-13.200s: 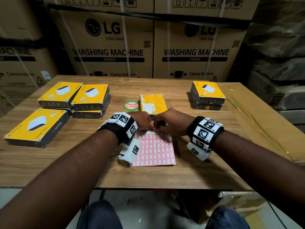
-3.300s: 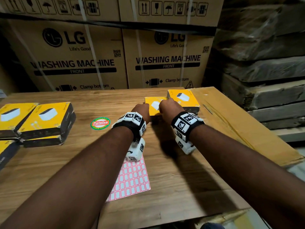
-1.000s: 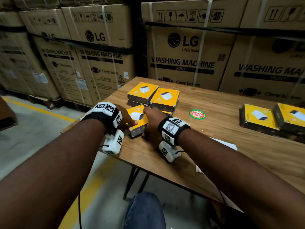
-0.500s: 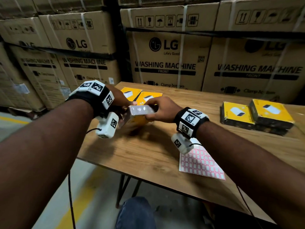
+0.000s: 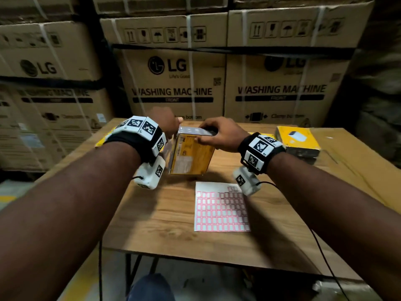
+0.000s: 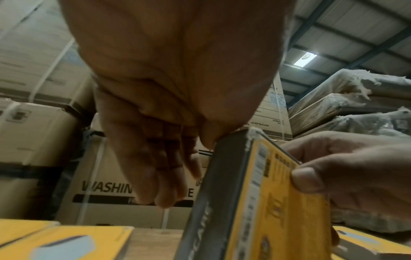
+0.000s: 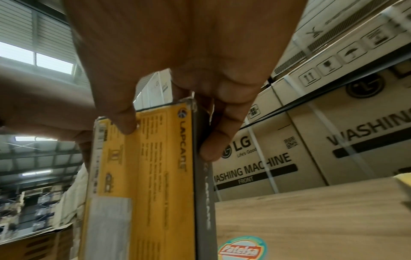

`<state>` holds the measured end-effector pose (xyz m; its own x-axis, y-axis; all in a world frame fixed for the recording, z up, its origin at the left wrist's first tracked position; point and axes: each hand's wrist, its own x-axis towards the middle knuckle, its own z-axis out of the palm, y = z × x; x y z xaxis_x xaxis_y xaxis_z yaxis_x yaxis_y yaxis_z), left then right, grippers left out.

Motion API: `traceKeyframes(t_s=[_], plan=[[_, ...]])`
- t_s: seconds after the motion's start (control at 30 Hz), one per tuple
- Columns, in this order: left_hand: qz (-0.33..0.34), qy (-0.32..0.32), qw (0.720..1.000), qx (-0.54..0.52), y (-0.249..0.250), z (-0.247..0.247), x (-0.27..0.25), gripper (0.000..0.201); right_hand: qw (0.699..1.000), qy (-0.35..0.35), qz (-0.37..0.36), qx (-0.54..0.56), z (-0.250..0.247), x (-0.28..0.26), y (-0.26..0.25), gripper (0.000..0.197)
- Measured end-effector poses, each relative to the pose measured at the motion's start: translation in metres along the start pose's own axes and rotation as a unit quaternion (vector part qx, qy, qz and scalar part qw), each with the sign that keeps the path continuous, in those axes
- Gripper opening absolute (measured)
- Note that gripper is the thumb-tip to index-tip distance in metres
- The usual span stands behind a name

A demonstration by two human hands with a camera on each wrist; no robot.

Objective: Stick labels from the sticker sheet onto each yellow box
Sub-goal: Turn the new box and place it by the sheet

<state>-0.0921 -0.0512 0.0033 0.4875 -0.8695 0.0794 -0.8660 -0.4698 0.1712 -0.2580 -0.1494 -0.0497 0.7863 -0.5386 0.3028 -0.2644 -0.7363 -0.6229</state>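
Note:
A yellow box (image 5: 191, 157) stands upright above the table, its printed back face toward me and a grey side on top. My right hand (image 5: 213, 133) pinches its upper edge, thumb on the yellow face (image 7: 155, 176) and fingers (image 7: 209, 149) on the grey side. My left hand (image 5: 171, 124) is at the upper left corner. In the left wrist view its thumb touches the corner of the box (image 6: 266, 211) while the fingers (image 6: 166, 176) hang fairly straight beside it. The pink-and-white sticker sheet (image 5: 221, 209) lies flat on the table just in front of the box.
Two stacked yellow boxes (image 5: 298, 137) sit at the back right of the wooden table (image 5: 162, 213). More yellow boxes (image 6: 66, 242) lie at the left, mostly hidden behind my left wrist. A round Patelsa sticker (image 7: 242, 249) is on the tabletop. Large LG cartons (image 5: 173, 83) stand behind.
The box came from the left side of the table to the middle, above the sticker sheet, and now stands upright with its back face toward me. My left hand's fingers have loosened from it.

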Motion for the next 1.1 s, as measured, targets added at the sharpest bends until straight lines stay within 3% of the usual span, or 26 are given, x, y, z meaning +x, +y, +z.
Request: traceKeyframes(t_s=[0.17, 0.23, 0.3, 0.4, 0.5, 0.6, 0.83, 1.0, 1.1], plan=[[0.045, 0.006, 0.985, -0.168, 0.023, 0.022, 0.011, 0.051, 0.999, 0.018, 0.031, -0.016, -0.026, -0.013, 0.025, 0.041], [0.060, -0.026, 0.954, -0.292, 0.027, 0.031, 0.009, 0.050, 0.998, 0.029, 0.049, -0.019, -0.031, -0.016, 0.034, 0.045], [0.082, -0.082, 0.930, -0.350, 0.029, 0.039, 0.008, 0.049, 0.996, 0.044, 0.067, -0.026, -0.033, -0.019, 0.042, 0.047], [0.131, -0.125, 0.939, -0.293, 0.030, 0.051, 0.009, 0.058, 0.993, 0.067, 0.097, -0.030, -0.033, -0.020, 0.054, 0.048], [0.173, -0.076, 0.959, -0.210, 0.028, 0.065, 0.007, 0.068, 0.988, 0.084, 0.126, -0.032, -0.029, -0.020, 0.056, 0.051], [0.169, -0.014, 0.968, -0.186, 0.029, 0.073, 0.002, 0.065, 0.985, 0.093, 0.142, -0.032, -0.026, -0.021, 0.055, 0.051], [0.153, -0.024, 0.968, -0.197, 0.027, 0.090, 0.006, 0.072, 0.975, 0.114, 0.173, -0.074, -0.013, -0.017, 0.057, 0.054], [0.147, -0.023, 0.971, -0.188, 0.025, 0.110, 0.006, 0.100, 0.966, 0.157, 0.163, -0.121, -0.002, -0.015, 0.061, 0.050], [0.146, -0.038, 0.974, -0.170, 0.020, 0.123, 0.007, 0.116, 0.969, 0.141, 0.158, -0.126, 0.002, -0.014, 0.068, 0.052]])
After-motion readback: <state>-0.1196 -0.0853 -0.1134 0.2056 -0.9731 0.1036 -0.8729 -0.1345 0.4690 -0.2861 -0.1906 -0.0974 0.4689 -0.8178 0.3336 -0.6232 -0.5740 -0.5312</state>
